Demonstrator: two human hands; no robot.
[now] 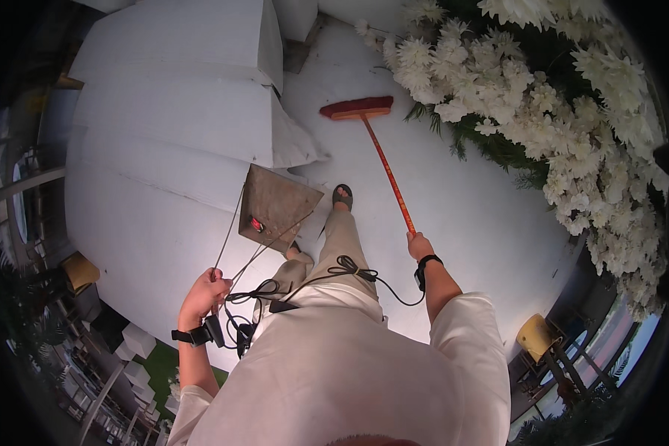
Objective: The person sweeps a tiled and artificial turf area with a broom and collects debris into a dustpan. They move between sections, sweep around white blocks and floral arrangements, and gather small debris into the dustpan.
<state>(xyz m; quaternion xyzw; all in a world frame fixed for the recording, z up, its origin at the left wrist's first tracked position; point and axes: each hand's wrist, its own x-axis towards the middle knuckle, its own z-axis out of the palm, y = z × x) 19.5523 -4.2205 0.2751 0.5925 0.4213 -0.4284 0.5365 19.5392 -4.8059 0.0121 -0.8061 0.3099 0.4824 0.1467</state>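
My right hand (419, 246) grips the upper end of a red-and-orange broom handle (388, 170), which bears writing. Out ahead, the broom's dark red bristle head (362, 106) rests on the white floor. My left hand (207, 292) is closed around the thin cords or wires (228, 228) that run down to a worn metal dustpan (276, 203). Inside the dustpan lies a small red-and-black item (256, 224) with some fine debris. The pan hangs or stands just left of my feet; whether it touches the floor I cannot tell.
White cloth-covered blocks (173, 111) rise on the left, with a loose fabric corner (295, 145) near the dustpan. White artificial flowers (513, 95) with green leaves line the right. Black cables (354, 267) hang across my waist. A sandalled foot (342, 196) is on the floor.
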